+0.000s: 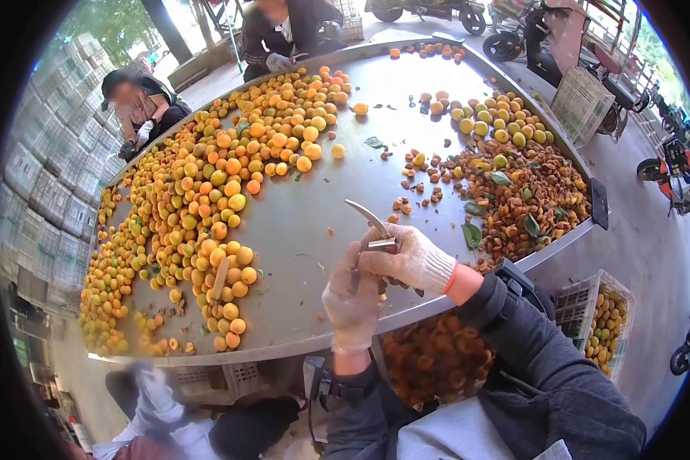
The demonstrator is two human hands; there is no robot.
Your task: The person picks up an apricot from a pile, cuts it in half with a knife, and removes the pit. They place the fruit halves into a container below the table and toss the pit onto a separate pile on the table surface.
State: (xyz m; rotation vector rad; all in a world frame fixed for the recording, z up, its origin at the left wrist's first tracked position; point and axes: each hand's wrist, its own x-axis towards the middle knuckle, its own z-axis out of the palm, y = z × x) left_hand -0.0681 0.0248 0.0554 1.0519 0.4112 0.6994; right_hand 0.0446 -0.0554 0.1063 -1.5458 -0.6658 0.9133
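My right hand (415,259), in a whitish work glove with a red-edged cuff, is closed around a knife. The curved blade (369,217) points up and left over the metal table (307,238). My left hand (351,303), gloved too and slightly blurred, is held up against the right hand's fingers. Its fingers are bent, and whatever they hold is hidden between the hands. Below my hands, a container of halved apricots (437,356) sits at the table's front edge. A big heap of whole apricots (207,184) lies to the left.
Pits and scraps (525,195) with leaves are piled at the right, beside greenish-yellow apricots (506,119). A phone (599,203) rests on the right edge. A crate (609,326) of fruit stands right. Co-workers are at the back (284,34), far left (142,107) and lower left (157,414).
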